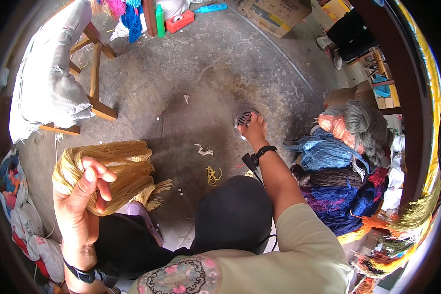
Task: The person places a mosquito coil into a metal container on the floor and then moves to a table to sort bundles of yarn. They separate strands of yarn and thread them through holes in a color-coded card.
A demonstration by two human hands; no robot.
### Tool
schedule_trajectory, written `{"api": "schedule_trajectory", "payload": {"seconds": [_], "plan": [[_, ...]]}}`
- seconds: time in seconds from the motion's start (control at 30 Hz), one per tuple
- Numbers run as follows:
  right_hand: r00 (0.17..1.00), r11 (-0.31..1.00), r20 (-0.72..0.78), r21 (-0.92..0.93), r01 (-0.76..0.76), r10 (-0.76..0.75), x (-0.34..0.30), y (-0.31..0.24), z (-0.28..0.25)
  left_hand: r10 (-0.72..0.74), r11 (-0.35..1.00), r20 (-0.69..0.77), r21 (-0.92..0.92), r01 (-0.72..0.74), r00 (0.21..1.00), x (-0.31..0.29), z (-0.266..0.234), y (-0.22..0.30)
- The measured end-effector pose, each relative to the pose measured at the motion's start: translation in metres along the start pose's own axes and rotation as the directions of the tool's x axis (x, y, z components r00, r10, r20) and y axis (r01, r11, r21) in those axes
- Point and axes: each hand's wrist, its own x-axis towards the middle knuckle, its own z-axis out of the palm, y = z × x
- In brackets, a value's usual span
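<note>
Though my left hand (79, 208) clasps already-gathered golden-yellow thread (120, 164), my right hand (255, 130), grip unclear, part-covers a round slotted metal disc (242, 118).

The yellow yarn hank (125, 164) looks silky and glossy, the slotted disc (241, 118) shiny metal, the floor (181, 81) rough concrete, the far box (272, 15) matt cardboard.

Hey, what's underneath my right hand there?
A round, slotted metal piece; its left side shows. Your right hand covers part of its right side, so what's beneath there can't be seen.
</note>
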Motion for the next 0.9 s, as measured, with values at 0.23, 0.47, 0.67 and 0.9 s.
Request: {"api": "schedule_trajectory", "payload": {"seconds": [0.23,0.47,0.67,0.9], "plan": [[0.993,0.989,0.055,0.105,-0.109,0.103,-0.022,-0.016,-0.027,0.017,0.999,0.000,0.035,-0.017,1.000,-0.003,-0.004,0.000],[0.967,1.000,0.253,-0.018,-0.001,0.006,-0.016,-0.009,-0.018,-0.011,1.000,0.002,0.025,0.011,1.000,0.002,-0.004,-0.003],[0.967,0.998,0.248,-0.032,-0.047,0.053,-0.021,-0.026,-0.022,0.023,1.000,0.011,0.017,-0.024,1.000,0.003,-0.003,-0.002],[0.983,0.987,0.161,0.124,-0.103,0.082,-0.031,-0.012,-0.026,0.018,1.000,0.024,0.001,-0.018,1.000,0.001,-0.003,-0.004]]}}
